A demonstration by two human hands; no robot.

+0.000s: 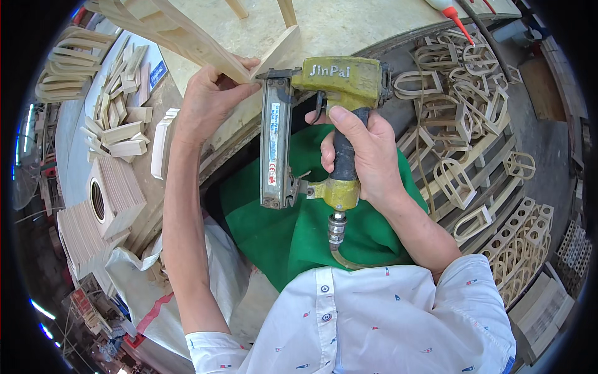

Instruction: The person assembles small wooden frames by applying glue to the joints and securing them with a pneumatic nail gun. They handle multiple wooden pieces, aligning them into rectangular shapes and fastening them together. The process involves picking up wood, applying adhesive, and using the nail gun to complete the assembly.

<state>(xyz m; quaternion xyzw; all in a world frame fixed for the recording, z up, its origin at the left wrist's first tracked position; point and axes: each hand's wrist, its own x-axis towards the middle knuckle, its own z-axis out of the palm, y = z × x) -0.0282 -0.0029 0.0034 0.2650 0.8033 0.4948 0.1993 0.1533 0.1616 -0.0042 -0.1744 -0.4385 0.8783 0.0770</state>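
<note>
My right hand (367, 149) is wrapped round the dark grip of a yellow-green pneumatic nail gun (358, 87), with the index finger by the trigger. A metal coupling joins an air hose to the base of the grip. The gun's nose is up against the corner of a pale wooden frame (187, 37), just beside my left thumb. My left hand (215, 103) pinches that corner, where a long slat meets a shorter board (280, 50). Part of the frame runs out of view at the top. Whether a nail is in the wood cannot be seen.
The frame rests on a pale worktable (349, 37). Small wood blocks (128, 140) and stacked boards with round holes (115, 193) lie at the left. Several bent-wood loops (455, 181) fill the right side. A red-tipped glue bottle (450, 12) is at the far right.
</note>
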